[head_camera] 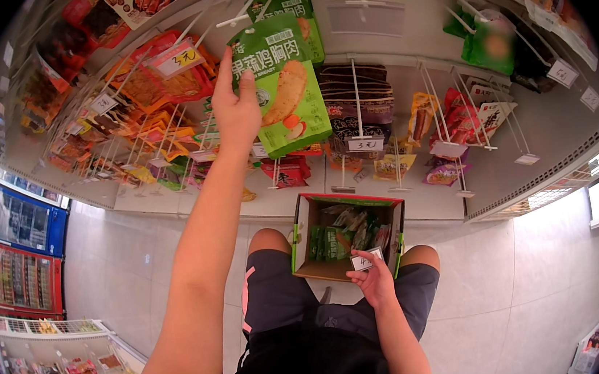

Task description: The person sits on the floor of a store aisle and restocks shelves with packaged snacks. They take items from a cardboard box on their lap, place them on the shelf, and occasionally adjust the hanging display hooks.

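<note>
My left hand (236, 103) is raised to the shelf and grips the left edge of a green chicken-breast snack pouch (293, 105), thumb on its front. The pouch's top is at the white tip of a display hook (233, 21), and a similar dark green pouch (311, 38) hangs behind it. Low in front of me, my right hand (376, 285) pinches a small price card (366, 260) with handwriting on it. That card is over the near edge of an open cardboard box (308, 265), which sits between my knees. Inside are several green pouches (333, 242).
Wire hooks with price tags stick out from the shelf back. Red snack packs (186, 70) hang at left, dark packs (357, 88) right of the pouch. The bottom shelf edge (433, 208) runs just beyond the box. A snack rack (72, 369) stands at lower left on tiled floor (469, 289).
</note>
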Action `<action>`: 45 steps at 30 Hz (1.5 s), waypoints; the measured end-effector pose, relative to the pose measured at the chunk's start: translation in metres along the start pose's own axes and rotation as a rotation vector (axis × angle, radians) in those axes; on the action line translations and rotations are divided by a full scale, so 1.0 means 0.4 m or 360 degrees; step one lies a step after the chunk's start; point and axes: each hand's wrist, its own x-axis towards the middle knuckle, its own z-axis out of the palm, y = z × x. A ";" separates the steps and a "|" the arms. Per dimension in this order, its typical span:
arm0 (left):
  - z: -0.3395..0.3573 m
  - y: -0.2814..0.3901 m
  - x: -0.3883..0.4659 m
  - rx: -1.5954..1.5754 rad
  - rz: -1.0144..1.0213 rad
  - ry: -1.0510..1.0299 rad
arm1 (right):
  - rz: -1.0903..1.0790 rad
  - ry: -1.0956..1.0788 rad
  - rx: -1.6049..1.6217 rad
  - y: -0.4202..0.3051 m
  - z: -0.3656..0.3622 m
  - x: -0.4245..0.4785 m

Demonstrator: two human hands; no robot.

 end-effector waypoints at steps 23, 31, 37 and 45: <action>0.152 -0.038 -0.290 0.0612 0.0329 -0.1215 | -0.0016 0.0217 0.0004 -0.029 0.007 0.004; 0.205 -0.402 -0.773 0.1288 -0.0835 -0.2367 | 0.0052 0.0363 0.0014 -0.035 0.005 -0.001; 0.256 -0.550 -0.899 0.1636 -0.1699 -0.1763 | 0.0131 0.0383 0.0051 -0.006 0.000 0.001; 0.320 -0.574 -0.926 0.1972 -0.1682 -0.1857 | 0.0278 0.0377 0.0113 -0.003 0.001 0.015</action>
